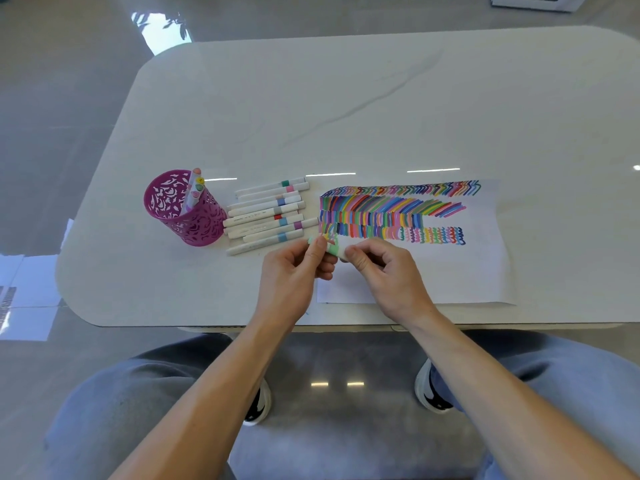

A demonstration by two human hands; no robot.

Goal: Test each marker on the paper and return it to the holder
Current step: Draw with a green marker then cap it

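Left hand [294,271]: curled, thumb and fingers pinching mint-green end of marker [334,250], probably the cap.
Right hand [384,271]: curled round other end of same marker, barrel mostly hidden.
Marker position: level between both hands, over left near part of paper [467,271], close to table [346,98] near edge.
Reason for grip: opposed pull/push along marker; cap coming off or going on, cannot tell which.
Paper: flat along near edge, rows of coloured strokes on far half, near strip bare.
Holder [180,209]: pink cut-out cup, upright toward left edge; a few markers inside [195,188], caps up.
Loose markers [270,213]: roughly ten, side by side between holder and paper; likely laid within reach, untested.
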